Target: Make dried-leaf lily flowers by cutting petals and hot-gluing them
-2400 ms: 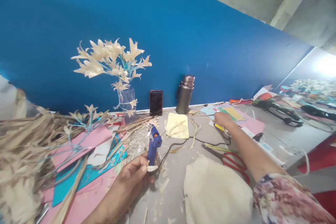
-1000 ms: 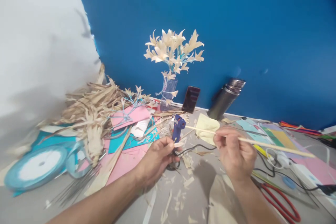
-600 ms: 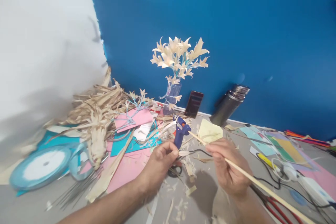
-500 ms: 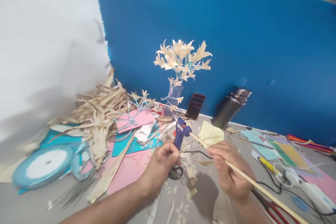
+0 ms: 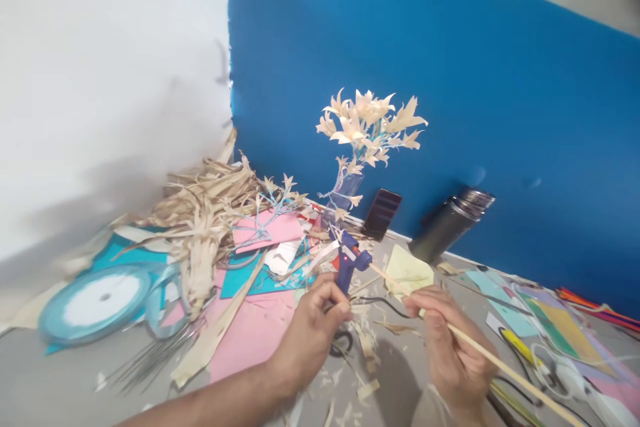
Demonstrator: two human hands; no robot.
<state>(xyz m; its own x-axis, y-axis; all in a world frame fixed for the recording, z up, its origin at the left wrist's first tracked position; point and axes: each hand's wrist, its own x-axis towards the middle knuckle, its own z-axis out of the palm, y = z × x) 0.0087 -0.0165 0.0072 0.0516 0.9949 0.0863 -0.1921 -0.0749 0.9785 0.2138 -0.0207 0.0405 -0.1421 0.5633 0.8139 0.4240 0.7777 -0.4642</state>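
Note:
My left hand (image 5: 320, 320) is closed in a pinch, its fingertips right in front of the handle of a small dark blue glue gun (image 5: 351, 259). Whatever the pinch holds, if anything, is too hidden to make out. A small red light shows on the gun's body. My right hand (image 5: 457, 343) grips a long, thin pale stick (image 5: 515, 370) that slants down to the lower right. A pale rod (image 5: 387, 275) runs from the back of the gun to my right fingertips. I cannot tell whether it is the same piece as the stick.
Pale husk flowers (image 5: 367, 120) stand in a clear vase at the wall, beside a phone (image 5: 382, 213) and a flask (image 5: 453, 223). Left are dried husks (image 5: 200, 200), a ribbon roll (image 5: 95, 303) and wires (image 5: 150, 357). Cables and coloured sheets (image 5: 555, 320) lie right.
The whole view has shifted, so everything sits a little further right and lower. Both hands keep nearly the same pose, and the glue gun stays between them.

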